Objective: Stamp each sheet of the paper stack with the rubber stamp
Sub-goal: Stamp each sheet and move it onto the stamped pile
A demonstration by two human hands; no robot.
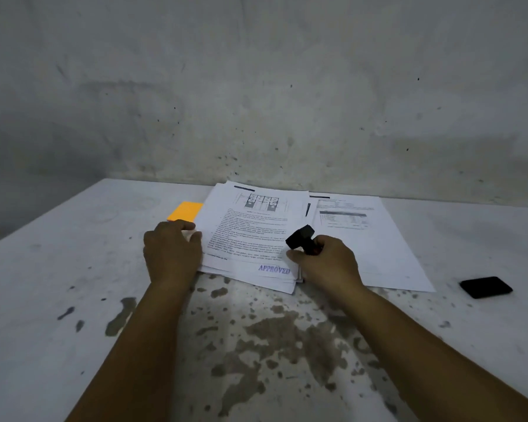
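A stack of printed white sheets [250, 229] lies at the middle of the table. Its top sheet bears a blue "APPROVED" mark [274, 269] near the front right corner. My right hand [326, 263] grips a black rubber stamp [301, 239], held tilted just above the stack's right edge with its base pointing up and left. My left hand [171, 254] rests on the stack's left edge, fingers bent over the paper. A second spread of sheets [363, 236] lies to the right, partly under the stack.
An orange pad [185, 211] lies behind my left hand, partly under the stack. A flat black ink-pad-like object [485, 287] sits at the right of the table. The white tabletop [73, 284] is worn and stained. A grey wall [256, 102] rises right behind it.
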